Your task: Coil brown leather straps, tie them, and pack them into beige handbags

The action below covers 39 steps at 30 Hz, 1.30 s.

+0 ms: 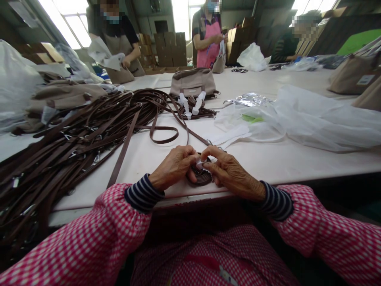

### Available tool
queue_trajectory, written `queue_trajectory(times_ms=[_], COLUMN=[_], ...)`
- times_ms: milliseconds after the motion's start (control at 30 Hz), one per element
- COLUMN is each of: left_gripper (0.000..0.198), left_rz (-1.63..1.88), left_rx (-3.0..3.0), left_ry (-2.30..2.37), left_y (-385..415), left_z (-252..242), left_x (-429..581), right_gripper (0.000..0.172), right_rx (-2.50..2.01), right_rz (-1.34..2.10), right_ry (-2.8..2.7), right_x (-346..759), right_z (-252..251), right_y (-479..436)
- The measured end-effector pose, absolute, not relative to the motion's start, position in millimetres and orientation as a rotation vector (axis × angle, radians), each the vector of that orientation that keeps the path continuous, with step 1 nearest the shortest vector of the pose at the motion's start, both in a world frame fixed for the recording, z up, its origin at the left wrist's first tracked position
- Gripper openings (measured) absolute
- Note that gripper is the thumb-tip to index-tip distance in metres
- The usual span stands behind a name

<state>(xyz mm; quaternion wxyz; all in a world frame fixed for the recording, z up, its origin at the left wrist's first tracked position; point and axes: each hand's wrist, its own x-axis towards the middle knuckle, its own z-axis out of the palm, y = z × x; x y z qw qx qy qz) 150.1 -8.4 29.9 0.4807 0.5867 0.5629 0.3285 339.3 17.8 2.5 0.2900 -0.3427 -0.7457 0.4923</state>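
Note:
A brown strap (pixel 200 179) lies rolled into a flat coil at the table's front edge, between my two hands. A small white strip (pixel 200 162) crosses the top of the coil. My left hand (pixel 178 166) has its fingers closed on the strip and the coil's left side. From the right, my right hand (pixel 228 169) pinches the white strip with thumb and forefinger. The coil is partly hidden under my fingers. Just beyond my right hand lie white strips with wavy edges (pixel 233 135).
A large heap of brown straps (pixel 98 131) covers the left. Coiled straps with white wraps (pixel 193 107) sit before a beige bag (pixel 193 82). Clear plastic bags (pixel 324 119) spread on the right. Co-workers (pixel 208 39) stand across the table (pixel 282 159).

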Motion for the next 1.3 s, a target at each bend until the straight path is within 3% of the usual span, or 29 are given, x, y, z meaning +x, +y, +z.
queue_trajectory(times_ms=[300,500,767,900,1100,1300], left_gripper=[0.026,0.020,0.024,0.022,0.020,0.016], left_rz=[0.674,0.706,0.827,0.912,0.894,0.976], left_rx=[1.884,2.181,1.913,1.875,1.962,1.944], left_ry=[1.621,1.968,1.602,1.575,1.626,1.889], left_y=[-6.1,6.5,-0.4,-1.7,-2.0,-6.6], left_z=[26.8,34.2,23.8,19.8,17.2,5.0], left_x=[158.6,151.6,144.2,143.1,145.8,159.1], right_gripper=[0.014,0.012,0.022,0.039,0.024,0.022], right_rx=[-0.717,-0.649,-0.935,-0.856,-0.890,-0.886], right_rz=[1.485,1.109,1.367,1.350,1.475,1.503], right_ry=[-1.824,-2.088,-1.880,-1.889,-1.987,-1.993], right_x=[342.3,347.0,341.9,341.4,336.1,336.2], right_z=[-4.1,-7.6,-2.4,-0.6,9.8,15.4], right_y=[23.4,18.5,21.2,24.3,37.0,51.2])
